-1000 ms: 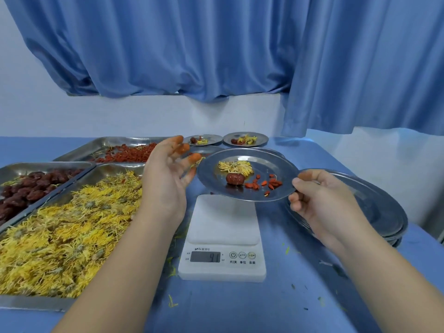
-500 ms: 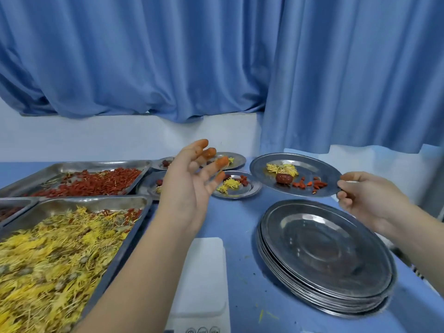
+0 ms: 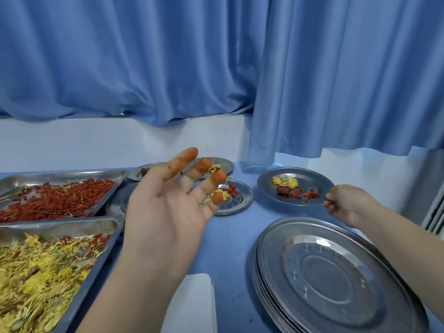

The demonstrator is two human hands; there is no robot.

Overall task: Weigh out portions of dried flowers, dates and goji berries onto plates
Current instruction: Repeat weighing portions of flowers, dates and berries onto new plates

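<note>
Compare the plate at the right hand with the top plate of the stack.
The filled plate carries yellow flowers, a date and goji berries; the stack's top plate is bare. The right hand pinches the filled plate's rim; nothing touches the stack's top plate. Both are round metal.

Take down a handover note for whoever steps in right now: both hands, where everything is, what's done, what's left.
Left hand: open, raised, holds nothing, fingertips stained orange.
Right hand: pinches the rim of a filled plate at the far side of the table.
Done: other portioned plates sit to its left.
The goji berry tray and dried flower tray are far left, the scale nearest.
Left: release this plate, then probably portion onto the stack of empty plates.
</note>
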